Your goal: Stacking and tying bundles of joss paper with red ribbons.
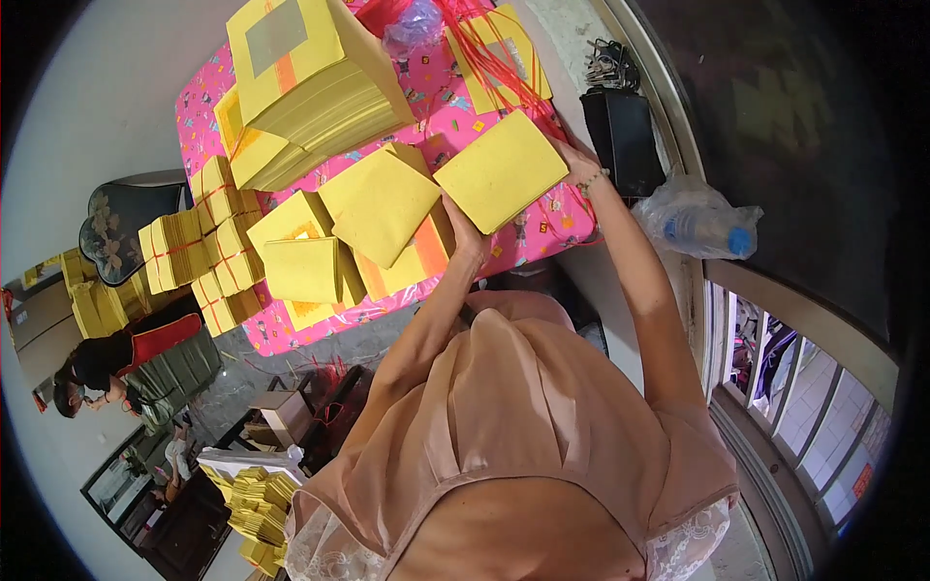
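Between my two hands is a stack of yellow paper (pixel 502 172), held slightly tilted above the near right part of the table. My left hand (pixel 463 230) grips its lower left edge, with the fingers partly hidden beneath. At the right corner my right hand (pixel 579 167) closes on the same stack; most of its fingers are hidden. Left of it, another yellow paper stack (pixel 380 205) lies askew on more sheets. A smaller folded yellow bundle (pixel 302 269) rests farther left. Behind them rises a tall pile of yellow paper (pixel 329 107) with a grey square and orange strip on top.
The table wears a pink patterned cover (pixel 446 124). Tied yellow bundles (pixel 228 242) sit at its left edge; red strings (pixel 499 73) trail at the back right. A bagged bottle (pixel 712 232) lies on the right ledge. Other people (pixel 111 373) are at the far left.
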`<control>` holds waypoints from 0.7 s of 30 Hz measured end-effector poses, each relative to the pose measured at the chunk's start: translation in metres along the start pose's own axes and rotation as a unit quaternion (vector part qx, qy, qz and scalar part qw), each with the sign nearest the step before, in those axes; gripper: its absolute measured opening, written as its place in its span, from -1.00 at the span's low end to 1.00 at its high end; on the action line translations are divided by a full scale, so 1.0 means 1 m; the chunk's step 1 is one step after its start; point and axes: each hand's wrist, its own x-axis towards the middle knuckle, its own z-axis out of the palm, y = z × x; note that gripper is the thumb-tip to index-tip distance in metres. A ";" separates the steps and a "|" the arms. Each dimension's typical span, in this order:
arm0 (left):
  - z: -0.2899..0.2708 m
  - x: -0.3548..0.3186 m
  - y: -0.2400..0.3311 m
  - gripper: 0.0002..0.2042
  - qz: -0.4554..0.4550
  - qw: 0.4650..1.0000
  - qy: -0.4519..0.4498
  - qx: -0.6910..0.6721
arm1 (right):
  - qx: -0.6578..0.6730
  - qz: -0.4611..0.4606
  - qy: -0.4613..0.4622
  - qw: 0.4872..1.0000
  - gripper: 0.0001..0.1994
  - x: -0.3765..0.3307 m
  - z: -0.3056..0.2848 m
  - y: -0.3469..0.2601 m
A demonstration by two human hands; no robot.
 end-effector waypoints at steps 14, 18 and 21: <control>0.008 -0.013 0.005 -0.29 -0.038 0.998 0.020 0.037 | -0.095 -0.109 0.077 0.986 -0.38 0.003 0.009 0.048; -0.011 0.001 -0.002 -0.32 -0.051 0.997 0.001 0.066 | -0.129 -0.112 0.089 0.981 -0.35 -0.005 0.012 0.048; -0.019 0.005 -0.008 -0.34 -0.042 0.995 0.001 0.093 | -0.183 -0.133 0.120 0.967 -0.46 -0.006 0.016 0.056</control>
